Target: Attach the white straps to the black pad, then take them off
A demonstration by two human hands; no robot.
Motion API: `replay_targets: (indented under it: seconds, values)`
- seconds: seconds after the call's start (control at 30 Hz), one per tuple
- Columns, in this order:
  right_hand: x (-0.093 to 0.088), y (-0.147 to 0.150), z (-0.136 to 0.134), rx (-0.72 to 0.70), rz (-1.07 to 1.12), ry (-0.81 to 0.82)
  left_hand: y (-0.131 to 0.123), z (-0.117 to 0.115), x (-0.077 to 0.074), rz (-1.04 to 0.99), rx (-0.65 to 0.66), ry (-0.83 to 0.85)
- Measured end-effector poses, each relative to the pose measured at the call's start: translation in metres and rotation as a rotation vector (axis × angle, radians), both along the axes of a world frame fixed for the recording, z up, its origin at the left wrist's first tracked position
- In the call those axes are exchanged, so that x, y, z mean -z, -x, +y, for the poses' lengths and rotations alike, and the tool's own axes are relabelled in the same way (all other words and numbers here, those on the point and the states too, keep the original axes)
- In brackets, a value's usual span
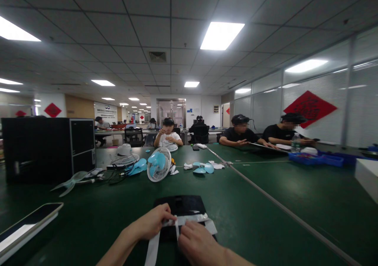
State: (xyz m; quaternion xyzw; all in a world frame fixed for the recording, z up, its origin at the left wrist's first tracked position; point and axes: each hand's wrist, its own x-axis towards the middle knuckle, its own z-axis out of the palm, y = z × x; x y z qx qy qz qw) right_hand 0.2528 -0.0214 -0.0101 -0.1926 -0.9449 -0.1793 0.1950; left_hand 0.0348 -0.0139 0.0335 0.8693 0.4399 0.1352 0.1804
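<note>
My left hand [153, 221] pinches a white strip [189, 220] that lies across a flat black pad [181, 205] on the green table [265, 226]. My right hand [197, 240] rests on the same strip, fingers closed down on it, close to the left hand. A second white strip [152, 249] hangs down toward me from under the left hand. Both hands sit at the table's near edge.
A phone [26, 224] lies at the near left. A black computer case [49, 148] stands at the left. Small fans and loose blades [158, 164] lie mid-table. Several people sit at the far side. A blue tray [315, 157] and a white box [367, 177] are at the right.
</note>
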Motion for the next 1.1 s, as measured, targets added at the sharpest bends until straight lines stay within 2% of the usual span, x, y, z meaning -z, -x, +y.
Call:
replay_targets:
  seconds: [0.13, 0.3, 0.43, 0.7, 0.9, 1.1]
  values:
    - [-0.0039, -0.0027, -0.0023, -0.055, 0.030, -0.011, -0.0007, 0.0001, -0.0005, 0.017, 0.004, -0.016]
    - [-0.0036, 0.0003, -0.0029, -0.079, 0.040, 0.009, 0.0003, 0.0053, 0.0062, 0.022, 0.008, -0.023]
    - [-0.0025, 0.0024, -0.0024, -0.068, 0.096, 0.066, 0.0012, 0.0067, 0.0086, 0.006, 0.006, -0.014]
    - [0.0020, 0.0019, 0.0003, -0.072, 0.243, 0.271, -0.0003, 0.0017, 0.0020, 0.037, 0.015, -0.049]
    - [-0.0016, 0.0044, -0.0042, -0.012, 0.216, 0.416, -0.0011, -0.0015, -0.0001, 0.053, 0.027, -0.086]
    - [0.0009, 0.0048, -0.0049, 0.044, 0.187, 0.425, 0.0002, 0.0004, 0.0023, 0.079, 0.032, -0.114]
